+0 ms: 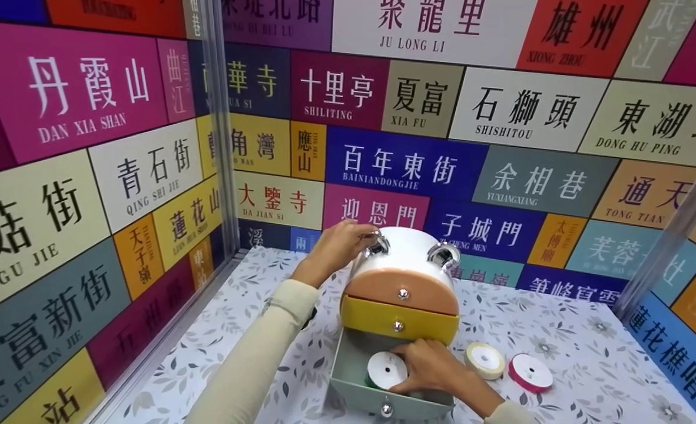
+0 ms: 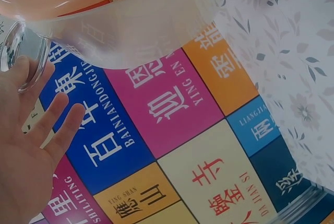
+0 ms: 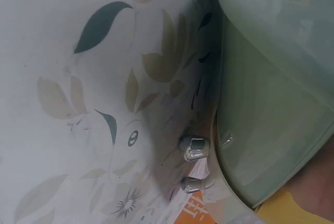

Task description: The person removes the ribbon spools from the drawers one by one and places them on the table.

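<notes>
A small rounded drawer cabinet (image 1: 404, 282) stands on a leaf-patterned worktop (image 1: 589, 359), with a white top, an orange drawer, a yellow drawer and, pulled out at the bottom, a pale green drawer (image 1: 383, 388). The left hand (image 1: 337, 244) is laid on the cabinet's top beside a chrome ring handle (image 1: 377, 242), apparently so that the cabinet is steadied while the drawer is worked; in the left wrist view the fingers (image 2: 52, 130) are seen spread and fairly straight, so nothing appears to be gripped. The right hand (image 1: 427, 368) is lowered into the open green drawer, its fingers curled over a white ribbon spool (image 1: 387, 370) that lies flat inside; a green object is partly hidden beneath the spool. Whether the spool is truly pinched cannot be told for certain, though the fingers are bent round its edge.

Two more spools are left lying flat on the worktop to the right of the cabinet: a cream ribbon spool (image 1: 484, 360) and a red ribbon spool (image 1: 530, 372), near each other but apart.

The surrounding walls are covered with coloured place-name panels. Among those that can be read are "DAN XIA SHAN", "QING SHI JIE", "SHILITING", "XIA FU", "SHISHITOU", "BAINIANDONGJIE", "JU LONG LI" and "DONG HU PING".
</notes>
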Action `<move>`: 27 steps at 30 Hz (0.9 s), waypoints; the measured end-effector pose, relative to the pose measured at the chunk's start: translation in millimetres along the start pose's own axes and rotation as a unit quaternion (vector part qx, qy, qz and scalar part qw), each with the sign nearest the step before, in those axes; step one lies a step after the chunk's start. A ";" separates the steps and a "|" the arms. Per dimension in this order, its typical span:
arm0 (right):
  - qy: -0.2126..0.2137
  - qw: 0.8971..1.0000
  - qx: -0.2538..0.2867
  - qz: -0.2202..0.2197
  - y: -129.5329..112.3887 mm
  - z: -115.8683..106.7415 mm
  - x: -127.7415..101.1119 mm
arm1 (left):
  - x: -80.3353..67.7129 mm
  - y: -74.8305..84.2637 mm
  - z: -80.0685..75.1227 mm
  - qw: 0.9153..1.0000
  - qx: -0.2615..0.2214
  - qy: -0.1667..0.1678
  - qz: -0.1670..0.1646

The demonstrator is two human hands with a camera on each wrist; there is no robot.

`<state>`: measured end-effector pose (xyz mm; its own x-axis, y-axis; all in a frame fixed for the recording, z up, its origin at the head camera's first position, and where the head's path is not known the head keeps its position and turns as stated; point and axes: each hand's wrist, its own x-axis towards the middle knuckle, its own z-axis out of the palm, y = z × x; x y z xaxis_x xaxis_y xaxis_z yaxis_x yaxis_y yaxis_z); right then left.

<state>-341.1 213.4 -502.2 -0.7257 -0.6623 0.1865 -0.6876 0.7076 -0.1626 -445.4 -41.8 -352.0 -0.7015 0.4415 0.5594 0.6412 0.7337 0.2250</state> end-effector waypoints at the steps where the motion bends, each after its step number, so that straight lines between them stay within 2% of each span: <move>1: 0.007 1.000 -0.004 -0.005 -1.5 -2.7 -0.9 | 0.1 0.2 0.2 1.000 0.001 0.000 0.001; 8: 0.042 0.998 -0.046 -0.022 -12.1 -28.5 -8.1 | -0.3 -0.2 -0.3 1.000 0.005 0.008 0.008; 19: 0.040 0.999 -0.030 -0.001 -6.8 -66.8 -31.0 | -2.1 1.5 0.1 1.000 0.000 0.004 0.002; 22: 0.039 0.998 -0.046 0.030 -1.9 -81.1 -45.7 | -2.6 1.3 0.5 1.000 0.001 0.004 0.001; 27: 0.027 0.991 -0.064 0.117 11.8 -109.0 -74.5 | 0.3 2.1 -1.3 1.000 0.000 0.005 0.004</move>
<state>-292.5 297.9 -412.4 -0.8601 -0.4649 0.2102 -0.4897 0.8677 -0.0848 -443.8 -40.9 -350.3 -0.6931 0.4425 0.5690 0.6469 0.7302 0.2201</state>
